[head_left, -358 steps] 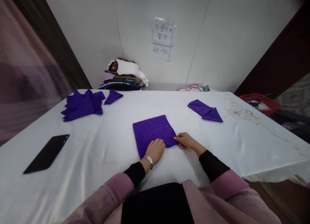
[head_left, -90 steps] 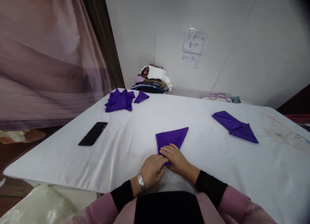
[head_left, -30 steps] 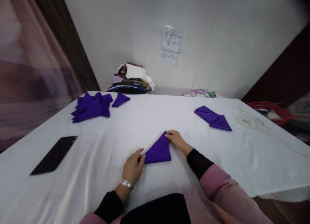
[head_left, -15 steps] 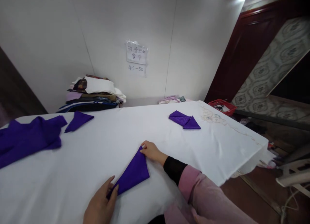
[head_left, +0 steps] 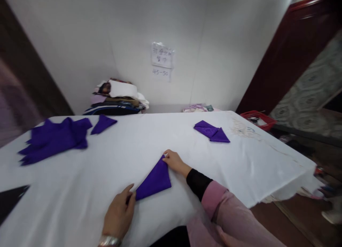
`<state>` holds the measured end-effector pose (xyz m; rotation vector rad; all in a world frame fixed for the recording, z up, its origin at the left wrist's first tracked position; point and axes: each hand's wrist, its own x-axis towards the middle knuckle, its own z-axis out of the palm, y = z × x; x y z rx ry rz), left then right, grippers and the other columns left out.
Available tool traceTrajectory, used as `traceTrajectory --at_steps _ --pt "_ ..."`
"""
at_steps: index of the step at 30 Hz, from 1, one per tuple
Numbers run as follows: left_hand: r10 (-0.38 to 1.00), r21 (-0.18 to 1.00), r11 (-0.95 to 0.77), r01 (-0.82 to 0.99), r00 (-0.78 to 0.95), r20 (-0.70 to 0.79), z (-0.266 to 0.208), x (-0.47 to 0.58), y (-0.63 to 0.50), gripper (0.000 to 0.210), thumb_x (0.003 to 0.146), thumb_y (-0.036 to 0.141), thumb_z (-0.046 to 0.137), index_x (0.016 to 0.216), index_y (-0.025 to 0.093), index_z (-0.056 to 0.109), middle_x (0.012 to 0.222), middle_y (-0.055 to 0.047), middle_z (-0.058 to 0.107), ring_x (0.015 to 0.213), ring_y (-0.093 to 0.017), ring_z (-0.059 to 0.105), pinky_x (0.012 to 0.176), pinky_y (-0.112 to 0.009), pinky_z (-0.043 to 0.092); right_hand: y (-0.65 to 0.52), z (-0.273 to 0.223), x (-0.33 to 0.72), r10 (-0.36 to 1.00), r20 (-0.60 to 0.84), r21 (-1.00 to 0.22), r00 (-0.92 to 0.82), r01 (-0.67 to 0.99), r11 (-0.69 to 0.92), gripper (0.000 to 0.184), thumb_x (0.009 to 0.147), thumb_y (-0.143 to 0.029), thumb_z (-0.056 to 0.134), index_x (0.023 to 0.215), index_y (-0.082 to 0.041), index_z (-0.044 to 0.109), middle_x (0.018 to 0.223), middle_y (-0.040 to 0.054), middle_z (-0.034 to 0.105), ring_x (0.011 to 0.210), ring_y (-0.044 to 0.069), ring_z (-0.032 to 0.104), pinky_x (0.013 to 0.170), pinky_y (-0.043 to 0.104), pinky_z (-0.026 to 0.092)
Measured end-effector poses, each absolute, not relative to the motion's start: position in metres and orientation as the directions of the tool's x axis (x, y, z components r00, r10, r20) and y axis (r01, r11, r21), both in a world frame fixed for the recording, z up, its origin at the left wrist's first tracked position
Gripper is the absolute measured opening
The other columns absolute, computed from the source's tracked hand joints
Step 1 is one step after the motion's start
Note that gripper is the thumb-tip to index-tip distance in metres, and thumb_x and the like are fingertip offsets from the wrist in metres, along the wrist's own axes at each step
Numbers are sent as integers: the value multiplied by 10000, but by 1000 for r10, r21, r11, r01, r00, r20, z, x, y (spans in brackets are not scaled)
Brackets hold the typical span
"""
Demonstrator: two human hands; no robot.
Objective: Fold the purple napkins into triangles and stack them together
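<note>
A folded purple napkin (head_left: 156, 181) lies on the white-covered table in front of me, roughly a long triangle with its top pointing away. My right hand (head_left: 174, 161) pinches that far tip between thumb and fingers. At the near-left corner, my left hand (head_left: 120, 209) is closed on the napkin with thumb and forefinger, which hide the corner itself. Farther back on the right rests another folded purple napkin (head_left: 211, 131) with overlapping pointed parts. A small purple triangle of cloth (head_left: 103, 124) is at the back left.
Loose purple napkins (head_left: 57, 138) lie spread at the left of the table (head_left: 213, 172). Behind, against the wall, stands a pile of clothes (head_left: 120, 97). A red basket (head_left: 264, 124) sits beyond the far right corner. A dark flat object (head_left: 12, 200) shows at the left edge.
The view has swung to the left, so the table's contents appear farther right. Both hands stay at the same napkin corners; less of the near-left corner shows at my left hand.
</note>
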<state>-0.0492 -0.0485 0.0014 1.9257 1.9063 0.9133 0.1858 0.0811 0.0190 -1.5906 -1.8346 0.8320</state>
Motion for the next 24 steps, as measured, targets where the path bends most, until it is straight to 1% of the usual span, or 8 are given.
traceTrajectory --at_steps 4,7,13,19,24 --pt "961 583 -104 806 -71 269 9 -42 -55 366 812 373 415 1080 182 576 764 -30 659 739 -203 608 709 -350 500 82 13 187 987 18 -783 -157 611 111 234 743 -183 561 975 -209 558 709 -29 611 680 138 567 646 246 411" --pt "952 583 -120 803 -73 297 11 -39 -59 331 822 323 428 1087 183 571 764 -30 645 735 -191 595 711 -344 495 82 9 188 985 10 -798 -171 593 111 237 746 -199 547 982 -206 540 684 -38 595 655 138 560 622 247 410" --pt "943 565 -143 813 -61 327 8 -38 -62 305 831 286 447 1099 194 560 764 -26 641 730 -190 589 702 -348 488 82 9 189 988 -28 -820 -152 569 64 227 734 -218 542 960 -208 525 643 -54 578 604 135 552 578 244 404" --pt "940 532 -148 834 -47 337 5 -39 -63 309 830 289 463 1105 186 559 791 -32 646 764 -199 598 721 -350 483 82 12 189 991 -9 -767 -132 637 78 215 751 -222 547 964 -206 531 682 -39 609 652 134 563 608 240 390" --pt "949 551 -126 825 -61 309 8 -41 -64 313 857 316 433 1110 180 558 788 -30 651 765 -195 593 724 -348 482 80 17 188 989 -24 -685 -145 723 89 198 780 -213 544 978 -203 538 739 -18 631 712 140 570 624 235 369"
